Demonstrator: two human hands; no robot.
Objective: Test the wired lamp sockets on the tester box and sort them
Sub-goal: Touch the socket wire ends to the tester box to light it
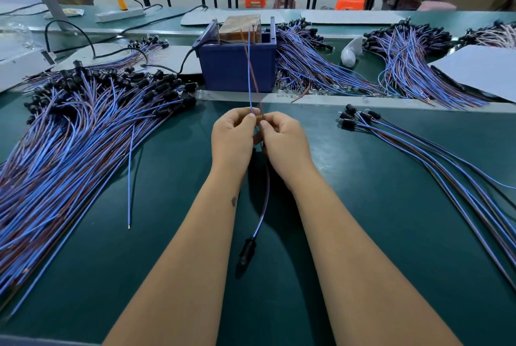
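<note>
My left hand [233, 137] pinches the blue wire [249, 72] of one lamp socket lead, and my right hand [282, 140] pinches its brown wire [254, 77]. Both wire ends point up toward the tester box [237, 66], a blue box with a clear-topped unit inside. The lead's black socket [247, 252] hangs below my wrists, just over the green mat [349, 220]. A big pile of wired sockets [83, 133] lies at the left. A small group of sockets [356, 119] with long leads lies at the right.
More wire bundles [312, 66] lie behind the raised strip right of the box, with another heap [407, 61] farther right. One loose blue wire [130, 178] lies left of my left arm. A white sheet [483, 69] sits far right; a power strip [120, 15] at back left.
</note>
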